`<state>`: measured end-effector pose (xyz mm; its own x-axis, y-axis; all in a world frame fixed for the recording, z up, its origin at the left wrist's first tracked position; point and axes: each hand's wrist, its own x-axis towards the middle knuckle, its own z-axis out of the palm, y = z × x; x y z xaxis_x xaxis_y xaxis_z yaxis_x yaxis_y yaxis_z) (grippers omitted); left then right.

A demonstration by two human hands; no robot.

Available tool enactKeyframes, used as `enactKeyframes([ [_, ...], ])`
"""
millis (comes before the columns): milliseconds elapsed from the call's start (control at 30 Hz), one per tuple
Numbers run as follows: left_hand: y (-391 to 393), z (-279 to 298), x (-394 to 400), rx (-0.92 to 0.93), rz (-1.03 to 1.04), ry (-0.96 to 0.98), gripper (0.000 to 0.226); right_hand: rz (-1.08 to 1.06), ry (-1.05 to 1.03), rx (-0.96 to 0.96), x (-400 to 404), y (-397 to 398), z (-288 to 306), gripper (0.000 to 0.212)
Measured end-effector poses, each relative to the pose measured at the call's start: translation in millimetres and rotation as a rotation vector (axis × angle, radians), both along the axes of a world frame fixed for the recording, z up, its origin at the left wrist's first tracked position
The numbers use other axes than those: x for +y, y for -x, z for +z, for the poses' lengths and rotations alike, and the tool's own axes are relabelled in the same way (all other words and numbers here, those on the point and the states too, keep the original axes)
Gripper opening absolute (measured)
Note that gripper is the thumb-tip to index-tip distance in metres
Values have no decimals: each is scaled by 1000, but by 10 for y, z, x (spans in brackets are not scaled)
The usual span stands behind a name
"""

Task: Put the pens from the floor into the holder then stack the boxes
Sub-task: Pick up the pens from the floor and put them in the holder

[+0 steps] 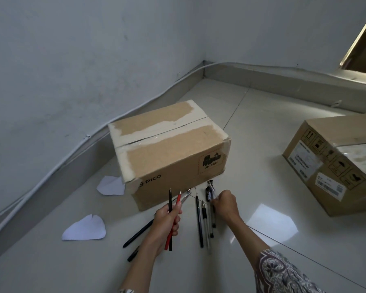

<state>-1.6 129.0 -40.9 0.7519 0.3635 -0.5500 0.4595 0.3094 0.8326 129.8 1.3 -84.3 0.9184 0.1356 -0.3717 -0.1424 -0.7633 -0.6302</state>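
Note:
My left hand (167, 220) grips a red pen (176, 205) and a black pen (170, 197), tips pointing up. My right hand (226, 205) pinches a clear pen (212, 190) just above the floor. Several pens (205, 220) lie side by side on the tiles under my right hand. Two dark pens (138, 232) lie left of my left wrist. A brown PICO cardboard box (169, 149) stands right behind the pens. A second cardboard box (334, 163) with labels sits to the right. No pen holder is in view.
Two white paper scraps (85, 228) lie on the tiled floor left of the box, one near its corner (111, 186). Walls meet in a corner behind the box, with a cable along the skirting (51, 166). A bright light patch (270, 220) shines on the tiles.

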Motion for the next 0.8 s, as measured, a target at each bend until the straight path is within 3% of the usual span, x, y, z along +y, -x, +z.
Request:
enactKeyframes([
  [67,7,-16,-8,-11,-19,5,18,18,20,17,-10,-22,40,38],
  [200,-5,-26,-31,-12,-51,-6,20,185,195,-28,-47,49,146,25],
  [333,-42,-3,-85,-16,-64,-4,17,173,206,-95,-127,81,146,34],
  [433,-72,8,-125,-10,-75,-11,13,135,0,-57,-180,58,182,37],
  [567,-111,21,-178,-3,-89,-34,15,30,-393,146,-212,145,347,22],
  [733,-189,70,-278,-8,-100,-34,13,84,-630,407,-264,242,441,7],
  [800,-213,98,-320,4,-102,-38,13,108,-663,487,-293,255,466,10],
])
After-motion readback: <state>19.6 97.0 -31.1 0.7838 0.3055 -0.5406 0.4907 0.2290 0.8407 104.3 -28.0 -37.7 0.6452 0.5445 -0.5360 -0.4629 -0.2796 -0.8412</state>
